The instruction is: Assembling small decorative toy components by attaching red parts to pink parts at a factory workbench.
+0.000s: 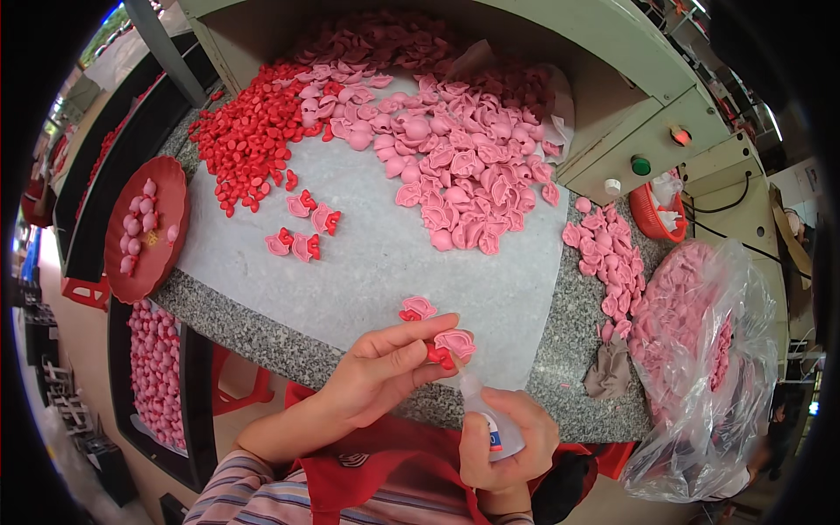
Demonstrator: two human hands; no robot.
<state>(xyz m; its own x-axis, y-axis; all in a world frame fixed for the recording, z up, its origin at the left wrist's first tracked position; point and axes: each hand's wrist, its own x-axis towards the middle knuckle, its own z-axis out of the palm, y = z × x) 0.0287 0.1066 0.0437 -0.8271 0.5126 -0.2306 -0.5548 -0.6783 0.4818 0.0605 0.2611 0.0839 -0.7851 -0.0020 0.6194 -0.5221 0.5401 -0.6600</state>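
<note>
My left hand (pixel 385 357) pinches a small pink and red plastic piece (pixel 454 342) between thumb and fingers, the pink hollow shell upward and the red part below it. In my right hand (pixel 512 435) is a clear squeeze bottle (pixel 490 418) with a narrow nozzle, its tip pointing up at the held piece; whether they touch I cannot tell. Just beyond my left fingers, another pink and red piece (pixel 417 309) lies on the white sheet (pixel 341 289). Several similar joined pieces (pixel 304 248) lie farther left on the sheet.
Loose red parts (pixel 249 131) and pink shells (pixel 472 166) are heaped at the back. On the left edge sits a red plate (pixel 122 271) with pink balls. A green-grey machine housing (pixel 630 149) borders the right, near a red basket (pixel 647 219) and a plastic bag of pink parts (pixel 691 324).
</note>
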